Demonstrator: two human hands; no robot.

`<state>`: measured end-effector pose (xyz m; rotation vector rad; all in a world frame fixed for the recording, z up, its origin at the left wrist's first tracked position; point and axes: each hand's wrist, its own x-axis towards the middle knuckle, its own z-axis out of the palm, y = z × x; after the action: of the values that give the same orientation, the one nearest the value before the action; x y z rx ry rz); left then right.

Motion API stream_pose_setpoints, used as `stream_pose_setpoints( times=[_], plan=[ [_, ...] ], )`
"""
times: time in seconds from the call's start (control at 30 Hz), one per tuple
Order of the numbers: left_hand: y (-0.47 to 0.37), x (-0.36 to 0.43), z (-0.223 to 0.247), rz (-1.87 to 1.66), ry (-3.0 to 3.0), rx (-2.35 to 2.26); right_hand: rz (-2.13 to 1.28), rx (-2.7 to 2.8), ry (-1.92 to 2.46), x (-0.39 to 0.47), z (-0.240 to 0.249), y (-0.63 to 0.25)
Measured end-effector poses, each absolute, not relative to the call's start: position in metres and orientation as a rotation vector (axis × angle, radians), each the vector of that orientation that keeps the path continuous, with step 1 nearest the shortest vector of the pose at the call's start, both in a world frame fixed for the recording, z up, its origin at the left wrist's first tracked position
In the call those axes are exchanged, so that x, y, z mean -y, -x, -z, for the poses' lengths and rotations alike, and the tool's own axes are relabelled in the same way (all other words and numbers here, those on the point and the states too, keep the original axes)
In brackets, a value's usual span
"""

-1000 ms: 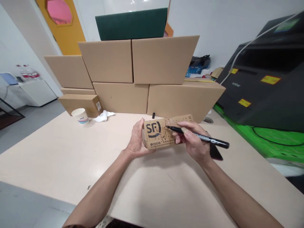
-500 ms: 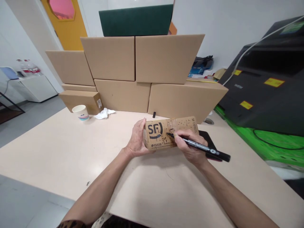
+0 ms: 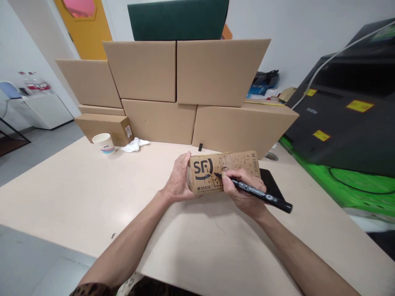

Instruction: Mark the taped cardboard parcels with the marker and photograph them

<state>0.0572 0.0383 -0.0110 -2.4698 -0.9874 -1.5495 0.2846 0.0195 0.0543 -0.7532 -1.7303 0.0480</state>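
A small brown cardboard box with a black SF logo and many short black strokes is held tilted over the table. My left hand grips its left end, thumb along the lower edge and fingers behind. In my right hand is a black marker, closed between thumb and fingers. The marker's tip is at the box face, just right of the logo; I cannot tell whether it touches. A black marker cap stands on the table behind the box.
Large cardboard boxes are stacked along the back, topped by a dark green box. A paper cup and crumpled tissue stand at left. A black flat object lies right, near a big black printer.
My right hand and the marker have shifted slightly left across the box face. My left hand keeps its grip. The view has tipped a little.
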Motion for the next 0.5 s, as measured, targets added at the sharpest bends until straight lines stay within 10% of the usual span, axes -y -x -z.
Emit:
stream_pose_setpoints(
  times=[0.5],
  plan=[
    [-0.0588,-0.0395,0.0149,1.558,2.454,0.987,-0.145,1.637,0.868,-0.0184,-0.0560,-0.2813]
  ],
)
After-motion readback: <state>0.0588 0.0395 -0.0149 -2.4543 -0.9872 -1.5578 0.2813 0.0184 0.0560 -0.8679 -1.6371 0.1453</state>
